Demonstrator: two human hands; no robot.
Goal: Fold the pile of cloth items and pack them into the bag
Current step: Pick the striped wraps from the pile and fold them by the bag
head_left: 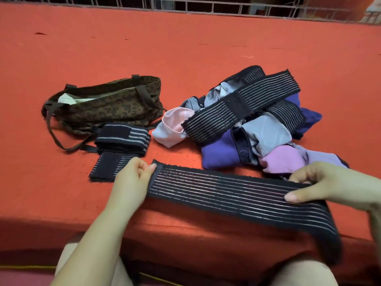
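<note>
While the left hand (132,180) pinched one end of a black striped band (237,195), the right hand (321,184) gripped it further along, thumb on top, and the band's far end drooped over the edge of the red surface (185,48). Beyond the hands lay the pile of cloth items (247,118), with the leopard-print bag (107,104) open to its left and two folded bands (121,147) just in front of the bag.

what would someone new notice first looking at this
Most likely the long black striped band stretched between the two hands at the near edge of the red surface: left hand pinching its end, right hand holding it. Behind sit a jumbled cloth pile and, further left, a leopard-print bag.
</note>
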